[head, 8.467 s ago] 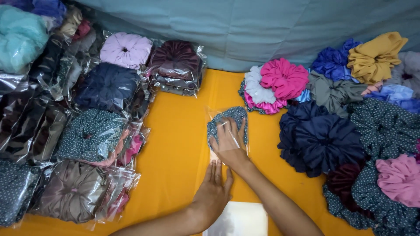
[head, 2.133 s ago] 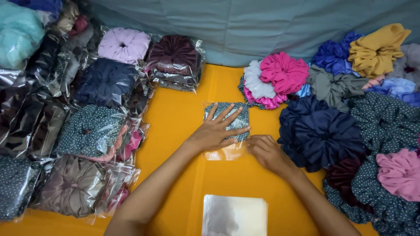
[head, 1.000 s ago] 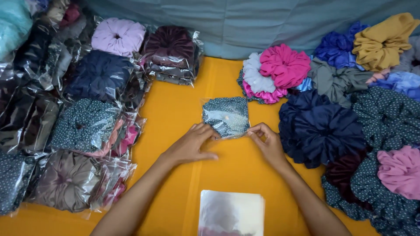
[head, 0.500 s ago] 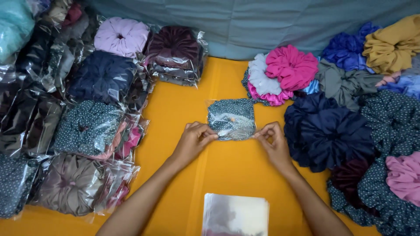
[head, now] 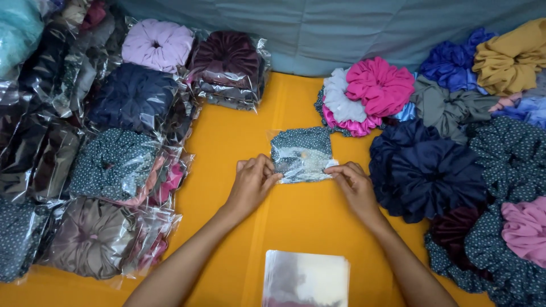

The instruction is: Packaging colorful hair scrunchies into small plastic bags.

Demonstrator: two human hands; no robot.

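Observation:
A dotted teal scrunchie inside a clear plastic bag (head: 301,153) lies on the yellow table surface (head: 239,136) in the middle. My left hand (head: 253,185) pinches the bag's lower left corner. At the lower right corner my right hand (head: 352,185) pinches the bag's folded edge. Both forearms reach in from the bottom of the view.
A stack of empty clear bags (head: 307,278) lies near the front edge. Several bagged scrunchies (head: 114,165) are piled on the left. Loose scrunchies lie on the right, among them a pink one (head: 381,85) and a navy one (head: 432,176). A grey-blue cloth (head: 341,28) hangs behind.
The bag was flat with its open flap toward me; my hands pressed it, then moved to its lower edge and folded the flap. Both hands now pinch the lower corners.

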